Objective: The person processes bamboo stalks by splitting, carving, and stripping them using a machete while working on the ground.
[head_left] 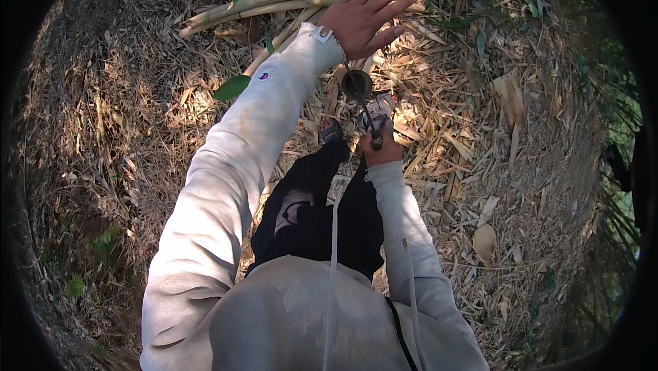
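My left hand (367,18) is stretched out at the top with its fingers spread. It hangs over or against thin pale bamboo stems (253,9), and I cannot tell whether it touches them. My right hand (384,151), lower and nearer my body, is closed round the handle of a bladed tool like a machete (365,112). Its dark, narrow blade shows almost edge-on and points up toward my left wrist. Beside the blade is a round brown end like a bamboo stump (356,85); whether they touch is unclear.
Dry leaves and bamboo litter (445,117) cover the ground. My feet stand close below the blade, one sandal (331,131) showing. A split pale piece of husk (508,100) lies to the right. Green leaves (232,88) stick up near my left forearm. White drawstrings (334,248) hang from my top.
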Action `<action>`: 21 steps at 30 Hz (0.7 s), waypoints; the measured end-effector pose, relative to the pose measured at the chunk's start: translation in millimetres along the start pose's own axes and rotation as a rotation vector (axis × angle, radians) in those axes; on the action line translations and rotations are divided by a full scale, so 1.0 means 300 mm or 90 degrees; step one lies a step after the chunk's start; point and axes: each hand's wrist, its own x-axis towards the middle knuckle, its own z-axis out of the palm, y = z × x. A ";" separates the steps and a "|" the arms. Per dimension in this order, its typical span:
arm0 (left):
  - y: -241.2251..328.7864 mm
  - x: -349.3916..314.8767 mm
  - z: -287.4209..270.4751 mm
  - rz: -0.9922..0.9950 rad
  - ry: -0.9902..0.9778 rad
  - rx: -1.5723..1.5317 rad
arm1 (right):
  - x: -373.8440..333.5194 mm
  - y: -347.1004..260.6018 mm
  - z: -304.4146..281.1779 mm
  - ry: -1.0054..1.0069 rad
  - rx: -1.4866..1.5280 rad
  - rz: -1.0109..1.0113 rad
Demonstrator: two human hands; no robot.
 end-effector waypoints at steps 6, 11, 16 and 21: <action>-0.036 -0.024 0.148 0.005 -0.114 0.090 | 0.017 0.017 0.023 0.004 0.013 -0.013; -0.008 0.026 0.168 0.061 -0.118 0.125 | 0.009 0.019 0.000 -0.034 0.027 0.073; -0.014 0.096 0.187 0.020 -0.181 0.120 | 0.061 0.053 -0.004 -0.030 0.060 0.066; -0.023 0.161 0.192 -0.075 -0.301 0.057 | 0.108 0.024 -0.086 -0.128 0.088 0.133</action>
